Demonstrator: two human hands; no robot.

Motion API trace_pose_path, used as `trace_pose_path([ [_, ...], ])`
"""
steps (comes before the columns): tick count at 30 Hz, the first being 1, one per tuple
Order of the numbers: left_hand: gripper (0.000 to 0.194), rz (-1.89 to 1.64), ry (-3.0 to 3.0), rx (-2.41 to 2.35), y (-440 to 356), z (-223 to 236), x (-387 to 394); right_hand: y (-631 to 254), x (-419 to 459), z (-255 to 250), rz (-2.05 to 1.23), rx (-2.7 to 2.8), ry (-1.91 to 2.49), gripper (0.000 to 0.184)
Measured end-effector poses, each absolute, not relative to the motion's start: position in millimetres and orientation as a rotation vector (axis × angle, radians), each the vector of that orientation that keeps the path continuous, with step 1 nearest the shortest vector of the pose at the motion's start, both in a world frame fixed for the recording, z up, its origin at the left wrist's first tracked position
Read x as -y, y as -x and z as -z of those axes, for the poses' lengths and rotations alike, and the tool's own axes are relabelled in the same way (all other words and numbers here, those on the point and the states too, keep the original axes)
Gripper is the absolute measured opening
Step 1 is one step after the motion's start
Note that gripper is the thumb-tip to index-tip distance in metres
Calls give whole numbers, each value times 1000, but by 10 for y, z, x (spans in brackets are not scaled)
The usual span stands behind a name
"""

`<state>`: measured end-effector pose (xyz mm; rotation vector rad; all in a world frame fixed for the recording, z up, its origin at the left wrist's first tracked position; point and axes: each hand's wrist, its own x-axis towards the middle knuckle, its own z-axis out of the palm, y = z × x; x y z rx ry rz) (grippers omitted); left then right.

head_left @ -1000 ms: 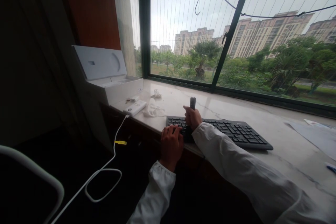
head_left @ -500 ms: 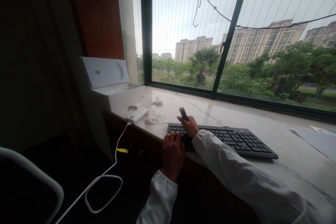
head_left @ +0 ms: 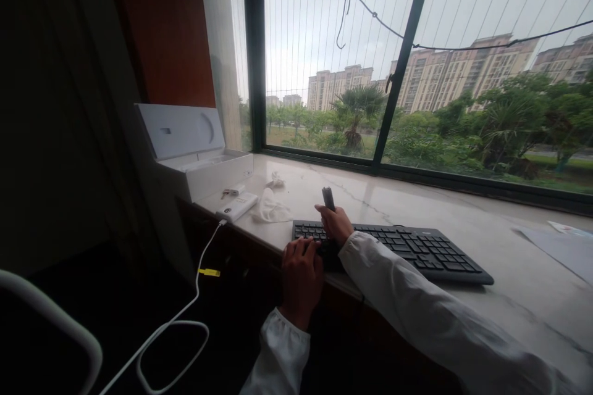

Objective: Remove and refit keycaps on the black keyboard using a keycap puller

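Observation:
A black keyboard (head_left: 417, 253) lies along the front edge of the marble-patterned sill. Over its left front part, my left hand (head_left: 302, 271) has its fingers bent onto the edge, gripping it; the thumb is hidden. My right hand (head_left: 338, 224) is closed around a slim black stick-like tool (head_left: 328, 199) above the keyboard's left half. The tool's notched top end sticks up past the thumb, while its lower end is lost in the dark behind the hand, so its kind does not show.
Left of the keyboard are crumpled thin white material (head_left: 271, 207), a white power bank (head_left: 237, 206) with a white cable (head_left: 198, 287), and a small metallic item (head_left: 233, 191). An open white box (head_left: 217, 170) stands further left. Paper (head_left: 556, 250) lies right, and the window (head_left: 324, 24) rises behind.
My right hand has shifted slightly, and the black tool now stands more upright. My left hand stays on the keyboard's edge. The whole view has moved a little.

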<state>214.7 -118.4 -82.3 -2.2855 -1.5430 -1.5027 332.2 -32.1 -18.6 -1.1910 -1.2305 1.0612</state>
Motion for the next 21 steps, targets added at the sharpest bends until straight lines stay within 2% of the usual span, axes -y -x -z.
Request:
trace_pose_path([
  [9, 31, 1490, 2285, 1542, -2148, 800, 1194, -3284, 259, 214, -996, 1156, 1238, 35],
  [21, 31, 1500, 2258, 1544, -2166, 813, 1186, -3394, 365, 152, -1338, 982, 1047, 44],
])
